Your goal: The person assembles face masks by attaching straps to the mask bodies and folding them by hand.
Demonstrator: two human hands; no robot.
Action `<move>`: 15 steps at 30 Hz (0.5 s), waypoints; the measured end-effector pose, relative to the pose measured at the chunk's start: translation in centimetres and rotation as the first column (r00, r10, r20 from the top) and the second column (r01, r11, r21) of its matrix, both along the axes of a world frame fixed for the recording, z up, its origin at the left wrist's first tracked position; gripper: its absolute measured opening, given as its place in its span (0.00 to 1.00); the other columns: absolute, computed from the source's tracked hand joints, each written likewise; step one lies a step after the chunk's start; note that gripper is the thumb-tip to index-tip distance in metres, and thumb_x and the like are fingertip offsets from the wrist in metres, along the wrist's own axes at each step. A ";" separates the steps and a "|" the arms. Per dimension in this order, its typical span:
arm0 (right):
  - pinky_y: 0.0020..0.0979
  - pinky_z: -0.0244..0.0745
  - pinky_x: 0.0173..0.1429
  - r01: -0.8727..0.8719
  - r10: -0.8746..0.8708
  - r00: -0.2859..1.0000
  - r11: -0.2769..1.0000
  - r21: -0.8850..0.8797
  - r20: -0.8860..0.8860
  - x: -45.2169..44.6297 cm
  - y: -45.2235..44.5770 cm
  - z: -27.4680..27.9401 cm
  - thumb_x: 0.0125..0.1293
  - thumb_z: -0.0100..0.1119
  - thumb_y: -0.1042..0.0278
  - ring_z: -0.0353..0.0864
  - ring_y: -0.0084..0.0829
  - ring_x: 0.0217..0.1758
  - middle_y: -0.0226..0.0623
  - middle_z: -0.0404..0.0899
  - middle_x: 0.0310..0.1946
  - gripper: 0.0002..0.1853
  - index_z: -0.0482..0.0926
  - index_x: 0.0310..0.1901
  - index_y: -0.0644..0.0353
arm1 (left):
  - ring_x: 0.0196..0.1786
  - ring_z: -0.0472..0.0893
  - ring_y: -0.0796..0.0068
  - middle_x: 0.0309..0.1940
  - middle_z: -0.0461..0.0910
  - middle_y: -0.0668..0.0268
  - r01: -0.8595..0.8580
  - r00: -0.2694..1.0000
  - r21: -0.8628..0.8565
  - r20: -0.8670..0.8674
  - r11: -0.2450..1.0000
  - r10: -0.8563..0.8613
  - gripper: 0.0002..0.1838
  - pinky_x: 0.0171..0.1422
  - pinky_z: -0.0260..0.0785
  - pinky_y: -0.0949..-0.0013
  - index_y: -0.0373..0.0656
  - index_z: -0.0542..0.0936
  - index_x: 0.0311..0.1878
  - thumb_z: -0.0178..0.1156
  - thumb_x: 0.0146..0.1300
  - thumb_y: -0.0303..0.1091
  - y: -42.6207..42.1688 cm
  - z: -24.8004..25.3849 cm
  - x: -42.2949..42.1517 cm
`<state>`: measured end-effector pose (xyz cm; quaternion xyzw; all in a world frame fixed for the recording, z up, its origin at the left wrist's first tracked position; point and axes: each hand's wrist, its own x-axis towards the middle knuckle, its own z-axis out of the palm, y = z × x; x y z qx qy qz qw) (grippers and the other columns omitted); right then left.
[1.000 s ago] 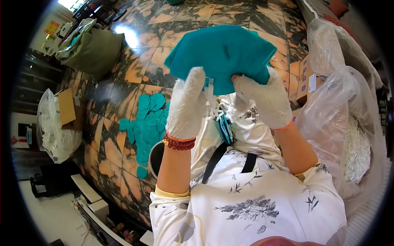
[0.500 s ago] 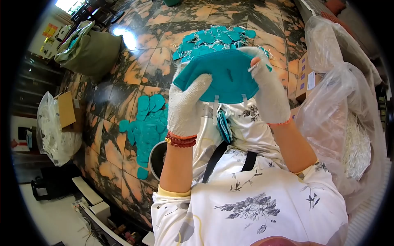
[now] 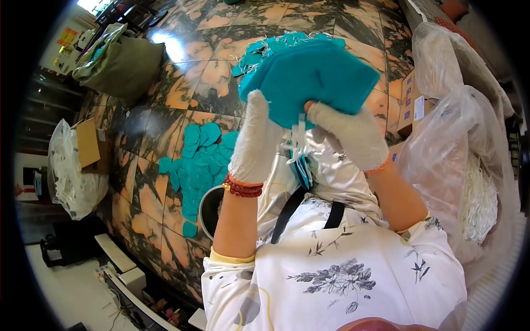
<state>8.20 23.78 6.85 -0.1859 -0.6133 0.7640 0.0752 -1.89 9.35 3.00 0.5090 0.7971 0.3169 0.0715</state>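
In front of my lap is a flat teal felt-like piece (image 3: 323, 74) with angled edges and a short dark slit. A second teal layer shows along its left side. White straps (image 3: 298, 132) hang from its lower edge. My right hand (image 3: 353, 132), in a white knit glove, grips the lower right edge, thumb on the face and a bare thumb tip showing. At the left corner is my left hand (image 3: 253, 140), also gloved, its thumb upright against the edge and its other fingers hidden. More folded teal pieces (image 3: 301, 170) hang at my waist.
Teal pieces with white straps (image 3: 256, 58) lie heaped on the marble floor ahead. Another teal pile (image 3: 201, 163) is at left, by a dark bucket (image 3: 208, 212). A green sack (image 3: 124, 69) stands far left. Clear plastic bags (image 3: 458, 160) and a cardboard box (image 3: 411, 105) line the right.
The teal piece has opened out from a curved, folded shape to a flatter, larger one. My right hand has moved from its right side to the lower edge. My left thumb has slid outward.
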 end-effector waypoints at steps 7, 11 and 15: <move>0.18 0.63 0.22 0.245 -0.241 0.968 0.968 0.048 -0.076 0.4 3.7 -0.1 0.70 0.67 0.59 0.77 0.15 0.25 0.30 0.84 0.32 0.11 0.84 0.45 0.56 | 0.49 0.84 0.71 0.46 0.86 0.64 0.106 0.453 0.127 0.877 0.986 -0.162 0.23 0.59 0.72 0.66 0.35 0.77 0.64 0.57 0.74 0.41 -2.7 -1.0 0.0; 0.18 0.68 0.27 0.123 -0.130 0.963 0.991 -0.047 -0.236 1.3 6.1 -2.0 0.72 0.65 0.59 0.80 0.18 0.27 0.29 0.84 0.34 0.11 0.83 0.49 0.54 | 0.49 0.86 0.68 0.48 0.85 0.59 0.077 0.302 0.149 0.939 0.986 -0.166 0.19 0.55 0.78 0.66 0.32 0.78 0.61 0.58 0.73 0.34 -3.8 -1.3 1.5; 0.32 0.82 0.50 0.320 -0.376 0.873 0.922 -0.218 -0.309 0.5 6.0 -4.4 0.75 0.61 0.56 0.82 0.30 0.46 0.37 0.83 0.48 0.14 0.81 0.53 0.56 | 0.43 0.86 0.69 0.38 0.84 0.62 0.033 0.185 0.067 0.980 0.997 -0.071 0.15 0.45 0.79 0.70 0.32 0.80 0.55 0.56 0.74 0.33 -4.5 -1.8 2.2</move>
